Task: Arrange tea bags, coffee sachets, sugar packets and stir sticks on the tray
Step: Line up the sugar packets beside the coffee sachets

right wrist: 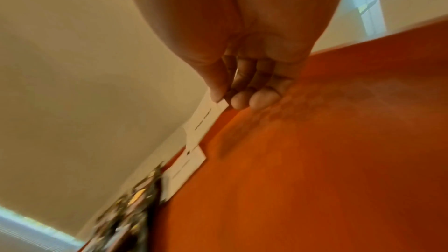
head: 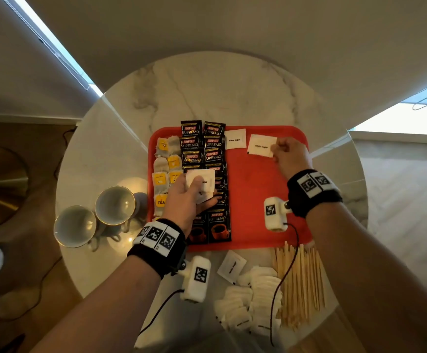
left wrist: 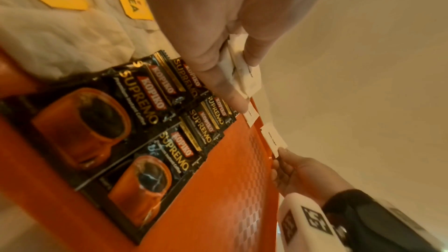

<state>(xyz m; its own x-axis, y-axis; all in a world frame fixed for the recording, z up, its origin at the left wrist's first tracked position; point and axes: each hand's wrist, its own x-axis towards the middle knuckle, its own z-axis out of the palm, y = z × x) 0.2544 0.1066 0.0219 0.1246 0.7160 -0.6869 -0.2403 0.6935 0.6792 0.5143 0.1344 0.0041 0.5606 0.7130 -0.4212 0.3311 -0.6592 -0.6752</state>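
Sugar packets (head: 235, 139): two on red tray (head: 258, 189).

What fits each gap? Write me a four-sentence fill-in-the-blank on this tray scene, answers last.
1. The tray is coloured ____.
2. The right hand pinches a packet printed White ____.
3. The stir sticks lie on the table, ____ the tray.
4. Two empty ____ stand left of the tray, beside the tea bags.

The left hand holds packets too.

Answers: red; Sugar; off; cups
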